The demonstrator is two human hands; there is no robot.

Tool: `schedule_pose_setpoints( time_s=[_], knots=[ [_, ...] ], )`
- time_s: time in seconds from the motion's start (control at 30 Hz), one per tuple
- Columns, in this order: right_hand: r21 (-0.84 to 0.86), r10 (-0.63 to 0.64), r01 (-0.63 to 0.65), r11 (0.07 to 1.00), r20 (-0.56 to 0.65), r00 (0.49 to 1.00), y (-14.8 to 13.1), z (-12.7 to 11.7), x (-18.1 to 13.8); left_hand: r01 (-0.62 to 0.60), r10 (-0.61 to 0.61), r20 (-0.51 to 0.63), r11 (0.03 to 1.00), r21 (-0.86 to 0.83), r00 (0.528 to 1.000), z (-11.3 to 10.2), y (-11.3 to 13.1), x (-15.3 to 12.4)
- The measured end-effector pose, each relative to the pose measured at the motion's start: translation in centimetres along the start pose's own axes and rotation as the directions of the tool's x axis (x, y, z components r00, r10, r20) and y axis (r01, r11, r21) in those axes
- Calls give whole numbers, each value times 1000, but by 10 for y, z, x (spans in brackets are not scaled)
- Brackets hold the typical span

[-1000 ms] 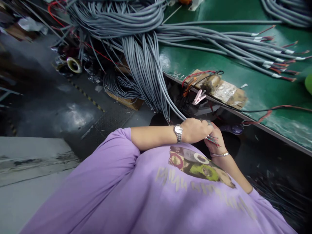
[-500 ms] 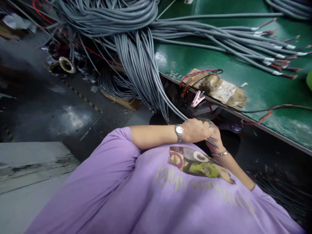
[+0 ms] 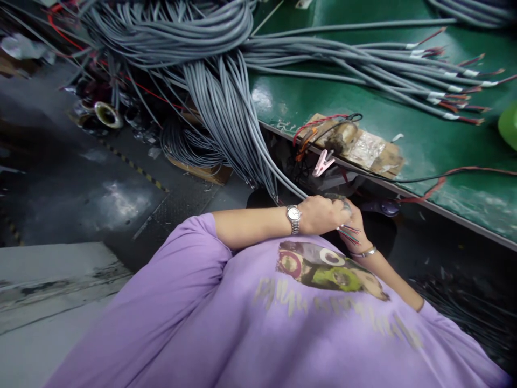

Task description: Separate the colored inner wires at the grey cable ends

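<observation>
My left hand [image 3: 321, 213], with a watch on its wrist, is closed round a grey cable [image 3: 291, 185] in front of my chest. Thin coloured wires [image 3: 349, 235] stick out from between my hands, over my right wrist. Pressed against the left is my right hand [image 3: 357, 225], its fingers curled and mostly covered. Something small and dark greenish-grey [image 3: 336, 196] shows at the top of both hands; I cannot tell what it is. The held cable leads up to a thick hank of grey cables [image 3: 226, 108] hanging over the bench edge.
The green bench [image 3: 464, 161] carries cables with stripped ends [image 3: 444, 97] and a taped wooden block [image 3: 367, 148]. A pink clip [image 3: 323, 163] hangs at its edge. More grey cable [image 3: 189, 143] lies below. A green round object [image 3: 509, 125] is at far right.
The whole view has shifted slightly, so the bench and cables appear a little further left. Both hands keep nearly the same place and grip, with the wires still showing between them.
</observation>
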State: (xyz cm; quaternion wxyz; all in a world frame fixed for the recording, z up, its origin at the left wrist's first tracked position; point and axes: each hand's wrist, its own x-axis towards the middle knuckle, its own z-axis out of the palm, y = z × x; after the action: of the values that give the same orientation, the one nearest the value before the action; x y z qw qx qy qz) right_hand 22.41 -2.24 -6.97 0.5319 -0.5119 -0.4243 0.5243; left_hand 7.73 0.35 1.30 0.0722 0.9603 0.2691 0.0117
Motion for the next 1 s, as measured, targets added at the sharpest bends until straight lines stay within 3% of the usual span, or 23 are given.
schedule_pose_setpoints(
  time_s=[0.1, 0.17, 0.23, 0.33, 0.4, 0.43, 0.57, 0.77, 0.87, 1.0],
  knots=[
    [-2, 30, -30, 1000, 54, 998, -5, 3, 1, 63, -55, 48, 979, -193, 997, -6, -9, -10],
    [-58, 28, -22, 998, 109, 994, -11, 4, 3, 106, -117, 6, 879, -464, 993, -6, -22, -21],
    [-149, 9, 14, 989, 154, 988, -16, 4, 7, 188, -268, 20, 619, -763, 963, -4, -36, -35],
    [-209, -9, 55, 976, 215, 976, -22, 6, 13, 188, -379, 148, 71, -980, 913, 2, -55, -60],
    [-197, -14, 69, 978, 266, 964, -26, 10, 15, 85, -455, 138, -135, -987, 880, 8, -62, -76],
    [-188, -20, 78, 979, 291, 957, -29, 13, 16, 40, -475, 125, -185, -982, 871, 10, -64, -82],
    [-183, -30, 109, 977, 387, 922, -46, 29, 16, 31, -483, 139, -224, -974, 865, 15, -62, -93],
    [-103, -47, 108, 989, 477, 877, -70, 50, 13, 190, -476, 232, -134, -973, 848, 9, -50, -84],
    [-4, -55, 64, 998, 460, 886, -69, 59, 10, 216, -468, 228, -79, -973, 854, 9, -48, -78],
    [60, -33, 12, 998, 360, 932, -62, 66, 8, 249, -471, 187, 73, -966, 862, 11, -46, -72]
  ],
)
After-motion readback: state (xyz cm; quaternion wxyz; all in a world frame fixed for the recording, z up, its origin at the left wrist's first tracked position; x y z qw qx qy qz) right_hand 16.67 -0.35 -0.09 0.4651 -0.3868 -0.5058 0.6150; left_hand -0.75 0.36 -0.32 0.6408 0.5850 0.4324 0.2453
